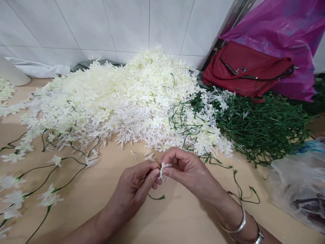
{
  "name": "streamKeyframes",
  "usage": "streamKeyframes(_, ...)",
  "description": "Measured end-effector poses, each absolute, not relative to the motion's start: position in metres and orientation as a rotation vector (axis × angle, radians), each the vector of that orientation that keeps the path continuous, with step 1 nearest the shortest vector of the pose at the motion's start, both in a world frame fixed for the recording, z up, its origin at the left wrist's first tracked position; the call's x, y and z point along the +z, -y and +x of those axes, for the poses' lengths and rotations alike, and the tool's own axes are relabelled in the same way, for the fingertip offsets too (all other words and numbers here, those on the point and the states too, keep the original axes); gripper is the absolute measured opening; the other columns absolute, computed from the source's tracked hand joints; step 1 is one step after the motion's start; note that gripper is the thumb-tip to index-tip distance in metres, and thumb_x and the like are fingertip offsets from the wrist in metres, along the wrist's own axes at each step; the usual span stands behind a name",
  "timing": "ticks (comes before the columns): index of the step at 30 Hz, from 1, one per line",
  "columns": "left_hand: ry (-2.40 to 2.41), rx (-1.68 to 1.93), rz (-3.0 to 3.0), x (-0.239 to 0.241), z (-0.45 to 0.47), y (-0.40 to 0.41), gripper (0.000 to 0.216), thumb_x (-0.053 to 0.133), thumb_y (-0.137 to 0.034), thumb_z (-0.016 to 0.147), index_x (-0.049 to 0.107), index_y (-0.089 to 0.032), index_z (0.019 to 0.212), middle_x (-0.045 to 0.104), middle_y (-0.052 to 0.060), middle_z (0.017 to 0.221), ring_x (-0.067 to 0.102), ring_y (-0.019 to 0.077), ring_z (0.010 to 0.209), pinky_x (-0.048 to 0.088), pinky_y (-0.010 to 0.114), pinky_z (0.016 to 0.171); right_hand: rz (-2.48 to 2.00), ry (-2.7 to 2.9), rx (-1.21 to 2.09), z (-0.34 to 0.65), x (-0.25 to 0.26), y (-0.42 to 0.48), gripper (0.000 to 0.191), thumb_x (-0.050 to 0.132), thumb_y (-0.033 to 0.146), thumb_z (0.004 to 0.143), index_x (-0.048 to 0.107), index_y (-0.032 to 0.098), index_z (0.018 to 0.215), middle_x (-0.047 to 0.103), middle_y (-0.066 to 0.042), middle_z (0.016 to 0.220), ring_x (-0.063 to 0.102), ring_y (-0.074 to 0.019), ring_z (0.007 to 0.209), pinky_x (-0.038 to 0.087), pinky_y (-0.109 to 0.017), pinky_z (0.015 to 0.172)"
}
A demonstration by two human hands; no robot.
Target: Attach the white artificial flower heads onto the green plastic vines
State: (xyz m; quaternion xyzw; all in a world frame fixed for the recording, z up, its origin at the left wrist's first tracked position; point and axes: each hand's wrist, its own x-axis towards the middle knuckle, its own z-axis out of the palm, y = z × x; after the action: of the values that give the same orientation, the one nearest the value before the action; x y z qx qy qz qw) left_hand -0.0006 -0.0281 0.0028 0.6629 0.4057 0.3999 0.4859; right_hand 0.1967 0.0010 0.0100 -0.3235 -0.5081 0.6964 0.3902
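Observation:
My left hand (142,184) is closed in a pinch around a green plastic stem (155,198), whose bare bud end curves out below the fingers. At the fingertips, a small white artificial flower (162,169) with thin white stamens sits between both hands. My right hand (184,167) pinches that flower from the other side, thumb and forefinger on it. Just beyond the hands spreads a large heap of white artificial flowers (142,84), with white stamen pieces (134,122) along its front edge. The palm side of my left hand is hidden.
Stems with white flowers attached (48,200) lie at the left. Green stems (264,125) are piled at the right, below a red handbag (251,67) and a purple plastic bag (284,30). A clear plastic bag (297,179) lies at right, near a loose stem (245,198).

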Motion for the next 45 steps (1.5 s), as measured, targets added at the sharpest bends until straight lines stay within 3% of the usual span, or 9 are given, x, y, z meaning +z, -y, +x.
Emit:
streamKeyframes(4,-0.951,0.865,1.630,0.017,-0.014,0.023,0.025,0.051,-0.032,0.108,0.067,-0.020,0.092,0.066,0.001,0.075,0.062,0.0131,0.069,0.050,0.022,0.067,-0.985,1.435,1.587,0.209,0.015,-0.005,0.030,0.090,0.031,0.078,0.069,0.023,0.099,0.070,-0.001,0.094,0.067,-0.0156,0.089,0.057,-0.030,0.080)
streamKeyframes(9,-0.932,0.597,1.912,0.028,-0.045,0.010,0.023,0.055,-0.029,0.104,0.071,-0.020,0.090,0.066,0.005,0.085,0.062,0.0160,0.076,0.046,0.024,0.067,-1.059,1.994,1.269,0.224,0.020,-0.007,0.014,0.085,0.027,0.085,0.073,0.023,0.089,0.068,-0.002,0.090,0.062,-0.0168,0.082,0.050,-0.031,0.072)
streamKeyframes(13,-0.931,0.382,2.185,0.033,-0.056,0.006,0.018,0.060,-0.027,0.101,0.074,-0.021,0.090,0.067,0.005,0.093,0.063,0.0173,0.083,0.047,0.026,0.074,-1.049,2.286,1.064,0.227,0.021,-0.008,0.019,0.085,0.014,0.082,0.071,0.021,0.094,0.071,-0.005,0.099,0.065,-0.0205,0.092,0.050,-0.032,0.078)
streamKeyframes(18,-1.142,0.468,2.206,0.027,-0.050,0.003,0.021,0.061,-0.040,0.103,0.068,-0.021,0.095,0.065,0.003,0.093,0.063,0.0167,0.081,0.048,0.027,0.072,-1.069,2.399,0.947,0.226,0.022,-0.008,0.016,0.076,0.007,0.089,0.068,0.020,0.084,0.067,-0.002,0.093,0.063,-0.0173,0.088,0.046,-0.029,0.077)
streamKeyframes(23,-1.256,0.712,2.255,0.003,-0.036,-0.002,0.019,0.061,-0.030,0.103,0.065,-0.022,0.119,0.067,0.005,0.113,0.066,0.0163,0.089,0.051,0.028,0.079,-1.041,2.323,0.912,0.225,0.022,-0.007,0.022,0.067,0.004,0.093,0.062,0.021,0.080,0.064,0.001,0.082,0.059,-0.0143,0.076,0.044,-0.027,0.070)
streamKeyframes(29,-1.224,0.848,2.198,0.000,-0.030,0.000,0.012,0.058,-0.021,0.103,0.069,-0.021,0.099,0.068,0.003,0.100,0.065,0.0151,0.089,0.050,0.026,0.080,-1.160,1.915,1.055,0.223,0.024,-0.005,0.010,0.066,0.014,0.096,0.072,0.023,0.095,0.074,-0.002,0.092,0.069,-0.0167,0.085,0.051,-0.029,0.075)
streamKeyframes(36,-1.271,1.090,1.353,0.008,-0.024,0.000,0.019,0.076,-0.037,0.093,0.067,-0.020,0.093,0.073,-0.001,0.082,0.071,0.0128,0.078,0.055,0.022,0.075,-1.140,1.696,1.161,0.216,0.023,-0.002,0.009,0.065,0.027,0.099,0.073,0.023,0.098,0.075,-0.002,0.088,0.070,-0.0173,0.082,0.054,-0.031,0.075)
streamKeyframes(41,-1.189,1.123,1.155,0.011,-0.018,0.000,0.026,0.082,-0.038,0.089,0.067,-0.017,0.089,0.077,0.001,0.081,0.073,0.0122,0.075,0.058,0.021,0.074,-1.003,1.539,1.010,0.204,0.017,0.001,0.005,0.075,0.019,0.092,0.074,0.025,0.092,0.075,-0.002,0.099,0.070,-0.0170,0.098,0.055,-0.032,0.089)
streamKeyframes(45,-1.128,1.054,1.072,0.012,-0.015,0.003,0.027,0.081,-0.042,0.090,0.068,-0.018,0.090,0.080,0.003,0.083,0.074,0.0133,0.078,0.060,0.022,0.078,-0.970,1.578,0.850,0.196,0.014,0.007,0.015,0.075,0.012,0.091,0.075,0.026,0.095,0.076,0.000,0.093,0.071,-0.0157,0.089,0.057,-0.032,0.083)
